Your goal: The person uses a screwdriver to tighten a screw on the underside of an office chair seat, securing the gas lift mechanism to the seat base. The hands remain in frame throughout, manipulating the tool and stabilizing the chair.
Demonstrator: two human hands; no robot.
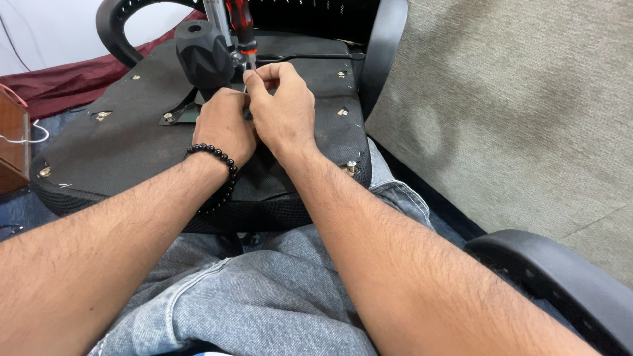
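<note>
An upturned office chair seat [119, 142] lies across my lap, its black underside facing up with several silver bolts. My left hand [222, 125], with a black bead bracelet [221, 165] at the wrist, rests on the seat's middle with fingers curled. My right hand [282, 109] sits against it and pinches the thin metal shaft of a screwdriver with a red and black handle [241, 29] standing upright. The tip is hidden between my fingers. A black cylindrical mechanism housing [203, 53] rises just left of the screwdriver.
A black armrest [560, 283] lies at lower right on grey carpet [527, 112]. The chair's curved black frame [122, 23] arcs at the top left. A dark red cloth [72, 82] and a wooden box [12, 142] with a white cable sit at the left.
</note>
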